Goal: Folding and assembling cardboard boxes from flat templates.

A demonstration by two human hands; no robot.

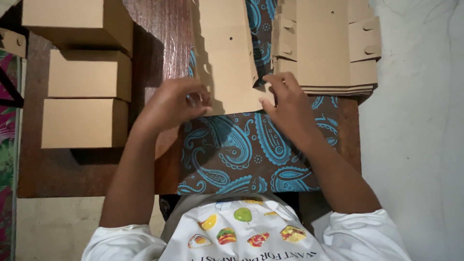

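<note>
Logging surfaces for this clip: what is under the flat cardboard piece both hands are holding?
Under the flat cardboard piece lies a blue paisley cloth on a dark wooden table. The part of the cloth beneath the cardboard is hidden.

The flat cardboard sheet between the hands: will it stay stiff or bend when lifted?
The cardboard sheet looks thin with creases and cut tabs, so it probably flexes along those folds. It likely weighs little. Left hand and right hand grip its near edge.

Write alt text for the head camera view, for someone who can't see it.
Seen from above, a person's left hand and right hand grip the near edge of a flat brown cardboard box blank over a blue paisley cloth. A stack of flat cardboard blanks lies to the right, and three folded brown cardboard boxes sit on the left.
</note>
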